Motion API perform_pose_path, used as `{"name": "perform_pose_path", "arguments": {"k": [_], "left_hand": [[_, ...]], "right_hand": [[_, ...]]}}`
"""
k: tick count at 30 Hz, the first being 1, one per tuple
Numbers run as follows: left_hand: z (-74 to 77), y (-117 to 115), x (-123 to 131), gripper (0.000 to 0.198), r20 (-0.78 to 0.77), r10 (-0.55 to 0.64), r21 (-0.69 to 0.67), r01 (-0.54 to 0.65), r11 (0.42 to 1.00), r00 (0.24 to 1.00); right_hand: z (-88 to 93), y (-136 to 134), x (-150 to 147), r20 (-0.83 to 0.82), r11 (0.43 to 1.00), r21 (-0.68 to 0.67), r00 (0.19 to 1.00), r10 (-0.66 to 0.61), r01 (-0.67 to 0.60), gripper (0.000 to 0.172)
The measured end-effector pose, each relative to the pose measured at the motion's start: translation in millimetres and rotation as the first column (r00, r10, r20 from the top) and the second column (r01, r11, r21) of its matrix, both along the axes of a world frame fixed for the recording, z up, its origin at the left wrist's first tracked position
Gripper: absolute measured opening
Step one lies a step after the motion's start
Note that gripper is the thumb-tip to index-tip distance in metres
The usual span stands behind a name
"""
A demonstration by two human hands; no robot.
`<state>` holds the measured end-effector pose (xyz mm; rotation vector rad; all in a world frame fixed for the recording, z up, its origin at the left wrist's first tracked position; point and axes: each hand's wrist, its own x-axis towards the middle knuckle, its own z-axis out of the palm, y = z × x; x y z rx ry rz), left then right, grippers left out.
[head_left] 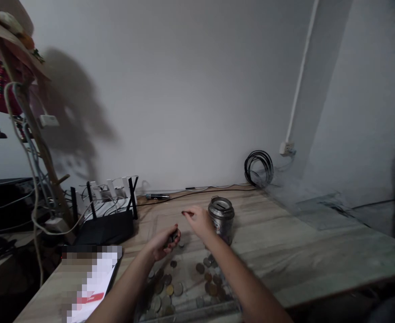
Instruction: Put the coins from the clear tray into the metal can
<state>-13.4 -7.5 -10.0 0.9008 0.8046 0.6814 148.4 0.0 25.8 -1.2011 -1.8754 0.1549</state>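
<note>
My left hand (165,242) is turned palm up, its fingers curled round a few dark coins (173,235). Just to its right, my right hand (199,220) is in a pinch in the air, thumb and forefinger together; whether a coin is between them is too small to tell. Behind my right wrist stands a silver can-shaped coin bank (221,214) with a slot in its lid, partly hidden by the hand. Below both hands, many loose coins (169,289), silver, brown and gold-coloured, lie in a clear plastic tray (184,309) between my forearms.
To the left are a black router (106,229) with upright antennas, a white router behind it, and a tablet-like screen (96,278). A marker (157,196) lies by the wall. A coiled black cable (258,167) and clear plastic sheeting (318,211) are at the right.
</note>
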Motion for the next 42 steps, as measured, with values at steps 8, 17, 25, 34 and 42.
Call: {"name": "perform_pose_path", "arguments": {"k": [8, 17, 25, 34, 42], "left_hand": [[-3.9, 5, 1, 0.009, -0.087, 0.141, -0.052, -0.146, 0.988, 0.986], [0.7, -3, 2, 0.036, -0.152, 0.108, 0.163, -0.083, 0.983, 0.983], [-1.0, -2, 1, 0.048, -0.153, 0.1, 0.196, -0.069, 0.978, 0.983], [-3.2, -1, 3, 0.038, -0.127, 0.027, 0.121, -0.012, 0.993, 0.992], [-2.1, 2, 3, 0.018, -0.172, 0.162, 0.022, -0.161, 0.987, 0.972]], "right_hand": [[38.5, -17, 61, -0.075, 0.79, 0.271, 0.831, -0.552, 0.549, 0.021], [35.4, -8, 80, 0.068, 0.755, 0.103, 0.753, -0.655, 0.647, 0.019], [10.9, -9, 11, -0.003, 0.991, 0.122, 0.998, -0.055, 0.055, 0.022], [-10.8, 10, 0, -0.043, 0.972, -0.193, 0.991, 0.13, -0.136, 0.014], [31.3, -13, 48, -0.05, 0.805, 0.354, 0.87, -0.491, 0.475, 0.024]]}}
